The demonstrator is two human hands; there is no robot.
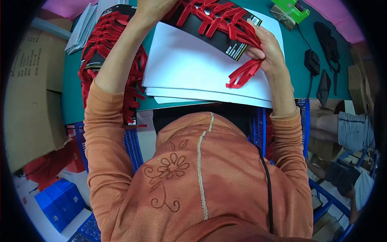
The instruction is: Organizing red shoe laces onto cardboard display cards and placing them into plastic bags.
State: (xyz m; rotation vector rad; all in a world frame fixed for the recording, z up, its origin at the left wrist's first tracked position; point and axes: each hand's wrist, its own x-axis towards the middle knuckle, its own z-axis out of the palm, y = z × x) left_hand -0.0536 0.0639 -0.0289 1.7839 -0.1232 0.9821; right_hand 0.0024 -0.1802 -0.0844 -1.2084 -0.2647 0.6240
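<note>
A black card of red ribbon bows point(213, 20) is held slantwise over a stack of white paper. My right hand point(269, 48) is closed around its right end, where the red ribbon tails point(246, 74) gather under the fingers and hang down. At the card's left end is my left hand point(155, 9), gripping it; its fingertips are partly cut off by the upper edge of the picture. More carded red bows point(105, 38) lie in a pile beside my left forearm, their ribbons spilling over the table's front edge.
White paper sheets point(189, 68) cover the middle of the green table point(298, 80). Behind on the right are a green tape dispenser point(292, 10), a black adapter with cord point(311, 62) and a black strap. Cardboard boxes point(34, 97) stand left. Another person's legs point(326, 125) show at right.
</note>
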